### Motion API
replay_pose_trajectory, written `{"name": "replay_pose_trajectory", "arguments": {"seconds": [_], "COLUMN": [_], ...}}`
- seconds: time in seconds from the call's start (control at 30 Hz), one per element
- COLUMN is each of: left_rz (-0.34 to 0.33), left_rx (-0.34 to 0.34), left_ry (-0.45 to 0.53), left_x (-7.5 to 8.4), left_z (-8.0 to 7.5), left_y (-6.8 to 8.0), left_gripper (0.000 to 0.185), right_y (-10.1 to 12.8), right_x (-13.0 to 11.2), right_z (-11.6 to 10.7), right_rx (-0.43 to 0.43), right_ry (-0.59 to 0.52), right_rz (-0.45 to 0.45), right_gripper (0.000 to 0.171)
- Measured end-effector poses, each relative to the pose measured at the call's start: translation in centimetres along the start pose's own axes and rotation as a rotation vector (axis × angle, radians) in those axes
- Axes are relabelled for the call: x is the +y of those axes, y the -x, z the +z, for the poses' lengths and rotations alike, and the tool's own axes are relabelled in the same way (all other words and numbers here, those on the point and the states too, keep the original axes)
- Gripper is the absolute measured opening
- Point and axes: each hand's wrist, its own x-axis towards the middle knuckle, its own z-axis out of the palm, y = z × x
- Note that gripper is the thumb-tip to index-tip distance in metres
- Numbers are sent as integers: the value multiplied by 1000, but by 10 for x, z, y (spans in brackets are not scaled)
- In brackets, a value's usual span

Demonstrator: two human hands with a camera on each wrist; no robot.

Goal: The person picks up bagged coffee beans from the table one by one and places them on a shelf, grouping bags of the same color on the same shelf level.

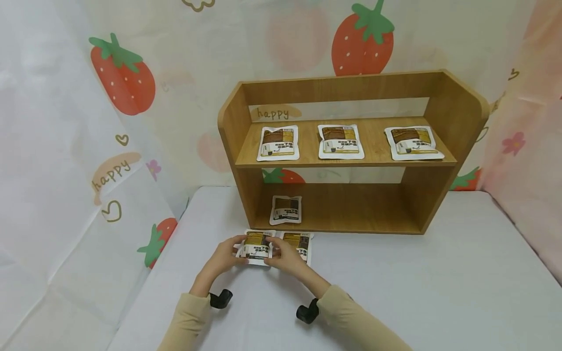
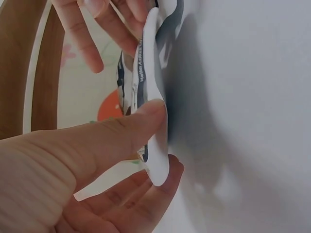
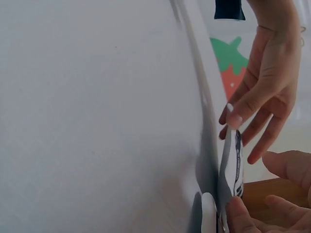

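A flat white-edged packet point(image 1: 256, 248) with brown and yellow print is held between both hands in front of the shelf. On its left side, my left hand point(image 1: 221, 257) pinches it, the thumb point(image 2: 131, 124) on the edge and other fingers behind and below. My right hand point(image 1: 287, 257) grips the opposite side, with one finger standing away from the packet in the left wrist view. A shadow beneath the packet shows it raised a little off the table. Partly hidden by the right hand, a second similar packet point(image 1: 304, 240) lies on the table just right of it.
A two-tier wooden shelf point(image 1: 347, 224) stands behind the hands. Three packets, left point(image 1: 278, 144), middle point(image 1: 340, 142) and right point(image 1: 413, 143), sit on its upper board. One packet point(image 1: 286, 210) lies at the lower tier's left end. White cloth point(image 1: 417, 282) covers the table.
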Motion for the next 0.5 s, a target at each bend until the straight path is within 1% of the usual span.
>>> {"name": "replay_pose_trajectory", "arguments": {"seconds": [0.13,0.27,0.5], "left_rz": [-22,-24,35], "left_rx": [-3,7,24], "left_ry": [6,9,-20], "left_x": [2,6,11], "left_z": [1,2,9], "left_y": [2,2,2], "left_gripper": [67,67,66], "right_y": [2,3,5], "right_x": [-1,-1,4], "right_z": [0,-1,-5], "right_rx": [34,69,124], "right_ry": [-10,8,56], "right_rz": [6,-4,-54], "right_gripper": [60,57,55]}}
